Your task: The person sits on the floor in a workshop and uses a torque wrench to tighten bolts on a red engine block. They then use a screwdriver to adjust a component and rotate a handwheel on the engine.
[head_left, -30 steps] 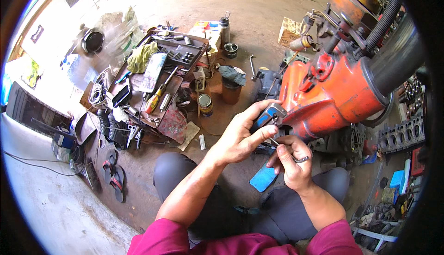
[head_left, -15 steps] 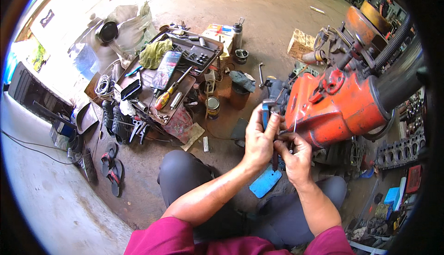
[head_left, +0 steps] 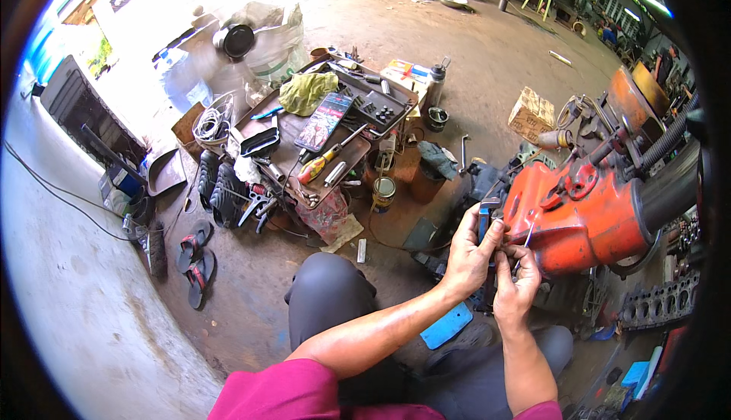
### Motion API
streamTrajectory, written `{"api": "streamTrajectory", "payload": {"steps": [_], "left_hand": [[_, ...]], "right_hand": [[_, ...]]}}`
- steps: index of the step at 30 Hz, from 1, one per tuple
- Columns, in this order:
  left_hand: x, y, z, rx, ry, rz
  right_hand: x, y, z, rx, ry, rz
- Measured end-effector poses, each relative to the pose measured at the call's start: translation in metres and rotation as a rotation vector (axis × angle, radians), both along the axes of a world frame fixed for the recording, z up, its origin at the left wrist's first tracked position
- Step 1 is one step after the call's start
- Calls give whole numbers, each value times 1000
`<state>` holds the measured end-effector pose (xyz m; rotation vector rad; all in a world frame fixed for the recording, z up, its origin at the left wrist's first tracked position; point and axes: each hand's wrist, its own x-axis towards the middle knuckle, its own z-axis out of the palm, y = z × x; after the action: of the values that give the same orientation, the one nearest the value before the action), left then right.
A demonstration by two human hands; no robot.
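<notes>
We grip a blue-edged metal tool (head_left: 483, 220), jutting above our curled left hand (head_left: 470, 258); just beside it, our right hand (head_left: 516, 287) pinches a slim metal rod (head_left: 529, 236).

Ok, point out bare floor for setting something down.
Bare floor lies between the sandals and the bent left knee; more lies between the grey bottle and the tan box. The tool trays are crowded, and the orange housing sits close to the right hand.
</notes>
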<state>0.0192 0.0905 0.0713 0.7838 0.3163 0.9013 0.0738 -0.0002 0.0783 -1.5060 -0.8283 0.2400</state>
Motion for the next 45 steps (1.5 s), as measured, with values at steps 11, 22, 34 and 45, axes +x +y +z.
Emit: {"api": "streamTrajectory", "payload": {"steps": [11,22,34,45], "left_hand": [[-3,-4,6,71,-30,10],[-13,0,17,21,-52,-117],[-16,3,19,8,-55,-140],[-15,3,19,18,-29,-137]], "right_hand": [[2,-1,3,-88,-87,-14],[7,-18,25,-57,-368,-35],[3,-16,34,-81,-396,-19],[7,-17,32,-101,-413,42]]}}
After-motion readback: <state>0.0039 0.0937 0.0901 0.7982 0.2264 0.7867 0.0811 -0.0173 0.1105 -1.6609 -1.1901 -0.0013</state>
